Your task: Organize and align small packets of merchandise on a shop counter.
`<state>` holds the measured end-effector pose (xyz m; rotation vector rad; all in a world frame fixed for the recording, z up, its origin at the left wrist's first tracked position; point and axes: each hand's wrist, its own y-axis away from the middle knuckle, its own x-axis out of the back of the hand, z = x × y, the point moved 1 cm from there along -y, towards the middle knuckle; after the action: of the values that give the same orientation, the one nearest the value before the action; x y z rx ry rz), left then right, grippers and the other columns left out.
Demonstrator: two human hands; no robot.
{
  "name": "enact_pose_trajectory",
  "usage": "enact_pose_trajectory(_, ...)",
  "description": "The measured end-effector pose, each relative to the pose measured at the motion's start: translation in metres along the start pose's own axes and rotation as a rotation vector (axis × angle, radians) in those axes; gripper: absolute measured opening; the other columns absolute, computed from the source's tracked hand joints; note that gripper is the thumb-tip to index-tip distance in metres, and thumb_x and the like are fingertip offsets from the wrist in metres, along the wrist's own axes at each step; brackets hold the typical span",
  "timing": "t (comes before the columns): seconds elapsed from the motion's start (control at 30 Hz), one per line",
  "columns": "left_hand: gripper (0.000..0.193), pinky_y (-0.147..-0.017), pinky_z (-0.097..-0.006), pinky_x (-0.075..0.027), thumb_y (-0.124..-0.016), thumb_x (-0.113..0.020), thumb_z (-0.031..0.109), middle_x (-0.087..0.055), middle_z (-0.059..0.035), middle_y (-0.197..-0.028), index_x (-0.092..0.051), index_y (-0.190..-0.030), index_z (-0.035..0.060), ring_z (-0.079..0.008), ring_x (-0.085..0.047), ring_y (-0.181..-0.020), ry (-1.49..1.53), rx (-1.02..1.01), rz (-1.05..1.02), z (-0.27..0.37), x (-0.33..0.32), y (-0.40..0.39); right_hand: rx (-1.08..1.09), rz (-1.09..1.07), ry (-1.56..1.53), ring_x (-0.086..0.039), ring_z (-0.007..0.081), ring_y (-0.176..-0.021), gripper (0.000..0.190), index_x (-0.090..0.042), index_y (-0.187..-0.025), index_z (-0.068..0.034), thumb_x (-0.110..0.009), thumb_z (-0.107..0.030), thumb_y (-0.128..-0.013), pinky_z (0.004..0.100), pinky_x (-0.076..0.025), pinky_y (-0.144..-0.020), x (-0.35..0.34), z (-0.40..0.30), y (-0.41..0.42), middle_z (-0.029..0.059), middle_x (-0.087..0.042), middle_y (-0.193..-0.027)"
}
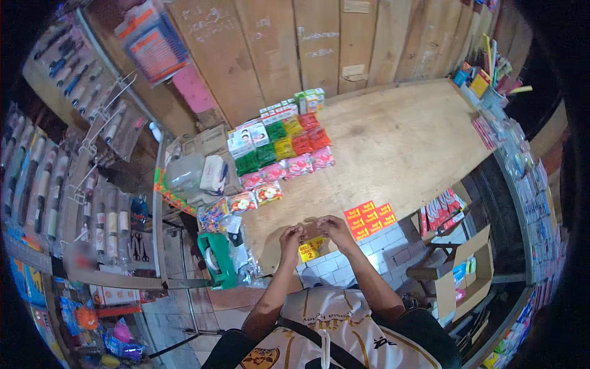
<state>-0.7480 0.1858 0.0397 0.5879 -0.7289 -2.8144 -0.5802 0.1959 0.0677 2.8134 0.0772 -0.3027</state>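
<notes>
My left hand (291, 236) and my right hand (335, 232) are raised close together over the table's near edge, fingertips pinched. Something thin and clear may stretch between them, but it is too faint to make out. Just below the fingers lie yellow printed cards (309, 250), partly hidden by my right hand. A sheet of red cards with yellow lettering (368, 219) lies to the right, at the table's edge. To the left stands a green tape dispenser (220, 263) with a roll of tape in it.
On the wooden table (392, 138), green, yellow and red packets (286, 143) sit in rows beside pink packets (290, 167) and small boxes (249, 138). Left are a hanging goods rack (92, 193) and clear plastic bags (246, 260). An open cardboard box (474, 281) is at lower right.
</notes>
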Motion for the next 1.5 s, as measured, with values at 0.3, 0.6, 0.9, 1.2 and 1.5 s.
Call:
enact_pose_trajectory(0.3,0.014,-0.06,-0.0254,-0.047,-0.087,-0.06,0.016,-0.064,-0.0048,-0.082,-0.061,-0.096,0.0056,-0.0122,-0.06,-0.07,-0.168,-0.002,-0.208,-0.064,-0.101,0.037,-0.013,0.165,-0.152,-0.058,0.0099,-0.077,0.01,-0.062,-0.092,-0.007,-0.06,-0.011,-0.083,0.0246,-0.047,-0.065,0.099,-0.01,0.084,0.0001,-0.062,-0.083)
enact_pose_trajectory(0.6,0.021,-0.062,-0.0258,-0.047,-0.087,-0.059,0.018,-0.064,-0.009,-0.089,-0.056,-0.103,0.0039,-0.0148,-0.061,-0.074,-0.455,0.192,-0.58,-0.171,-0.242,0.1,-0.038,0.436,-0.272,-0.059,0.0147,-0.082,0.016,-0.061,-0.097,-0.005,-0.06,-0.013,-0.084,0.0303,-0.049,-0.072,0.254,0.017,0.203,0.0046,-0.061,-0.09)
enact_pose_trajectory(0.9,0.021,-0.064,-0.0259,-0.048,-0.089,-0.056,0.017,-0.063,-0.0094,-0.092,-0.056,-0.105,0.004,-0.0155,-0.061,-0.075,-0.747,0.347,-0.909,-0.265,-0.359,0.186,0.0,0.839,-0.437,-0.061,0.0162,-0.083,0.018,-0.062,-0.098,-0.005,-0.058,-0.017,-0.085,0.0304,-0.049,-0.07,0.36,0.062,0.328,0.0072,-0.063,-0.091)
enact_pose_trajectory(1.2,0.021,-0.063,-0.0246,-0.047,-0.089,-0.057,0.018,-0.064,-0.0076,-0.089,-0.056,-0.104,0.0035,-0.0139,-0.06,-0.074,-0.96,0.476,-1.184,-0.348,-0.42,0.213,0.013,1.119,-0.612,-0.06,0.0127,-0.082,0.017,-0.063,-0.098,-0.007,-0.059,-0.019,-0.087,0.0273,-0.048,-0.067,0.402,0.085,0.387,0.0044,-0.064,-0.089)
enact_pose_trajectory(1.5,0.018,-0.055,-0.0212,-0.045,-0.088,-0.054,0.01,-0.065,-0.0101,-0.087,-0.055,-0.102,0.0001,-0.013,-0.06,-0.068,-1.136,0.617,-1.332,-0.421,-0.523,0.227,0.03,1.363,-0.811,-0.059,0.0126,-0.078,0.015,-0.059,-0.097,-0.001,-0.056,-0.011,-0.086,0.0251,-0.049,-0.063,0.488,0.097,0.406,0.0067,-0.061,-0.086)
